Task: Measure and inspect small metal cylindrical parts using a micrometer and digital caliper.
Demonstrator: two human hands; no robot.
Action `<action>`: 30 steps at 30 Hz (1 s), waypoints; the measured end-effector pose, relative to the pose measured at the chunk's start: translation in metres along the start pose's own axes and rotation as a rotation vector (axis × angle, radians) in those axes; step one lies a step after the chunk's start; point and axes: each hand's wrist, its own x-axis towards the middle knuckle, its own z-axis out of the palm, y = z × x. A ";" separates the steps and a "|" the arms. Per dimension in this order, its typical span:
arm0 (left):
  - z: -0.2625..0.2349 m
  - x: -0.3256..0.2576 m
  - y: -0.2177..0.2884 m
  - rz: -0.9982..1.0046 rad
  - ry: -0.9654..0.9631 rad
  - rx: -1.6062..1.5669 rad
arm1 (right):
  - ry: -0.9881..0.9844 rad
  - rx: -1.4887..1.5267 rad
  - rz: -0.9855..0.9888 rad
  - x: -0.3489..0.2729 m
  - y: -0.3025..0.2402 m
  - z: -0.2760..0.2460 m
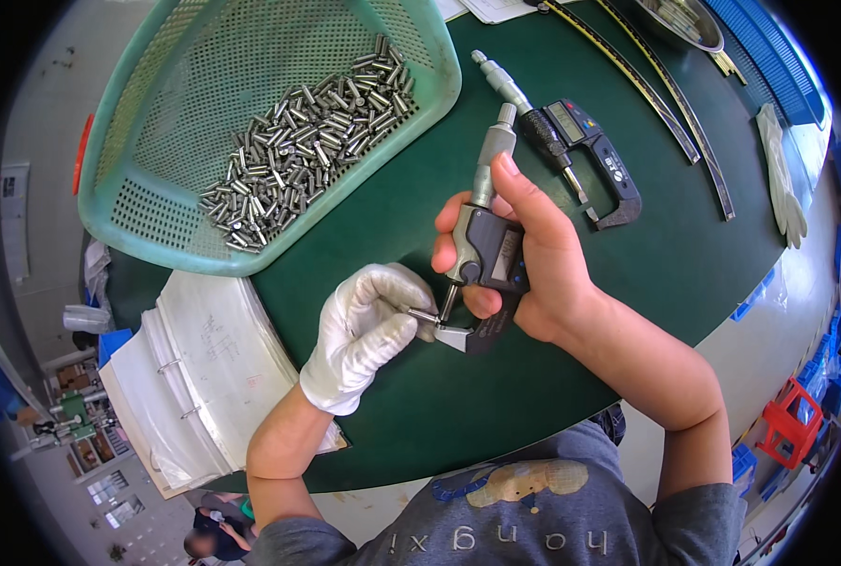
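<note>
A digital micrometer [486,247] is wrapped in the bare fingers of my right hand [548,250], its thimble pointing away from me and its frame toward me. My left hand [359,335], in a white glove, pinches a small shiny metal pin [424,316]. The pin's far end sits at the gap between the micrometer's spindle and anvil; whether both faces touch it I cannot tell. A second digital micrometer [571,141] lies on the green table [571,377] beyond my right hand. Many similar pins [316,141] are heaped in a green perforated plastic basket [170,247] at the far left.
An open ring binder [217,363] lies left of my left forearm. Two long dark strips [670,113], a metal bowl [699,38], a blue basket [769,57] and a white glove [781,174] are at the far right. A red stool [790,423] stands beyond the table's right edge.
</note>
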 end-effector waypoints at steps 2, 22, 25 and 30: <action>-0.002 -0.001 -0.001 -0.009 0.004 -0.002 | -0.021 -0.013 -0.009 0.002 0.002 0.000; -0.001 -0.008 0.008 0.260 0.268 0.197 | -0.184 -0.466 -0.233 -0.008 0.022 0.006; -0.002 -0.010 0.008 0.214 0.273 0.206 | -0.182 -0.504 -0.259 -0.008 0.021 0.007; -0.005 -0.010 0.007 0.219 0.227 0.290 | -0.187 -0.469 -0.278 -0.007 0.022 0.008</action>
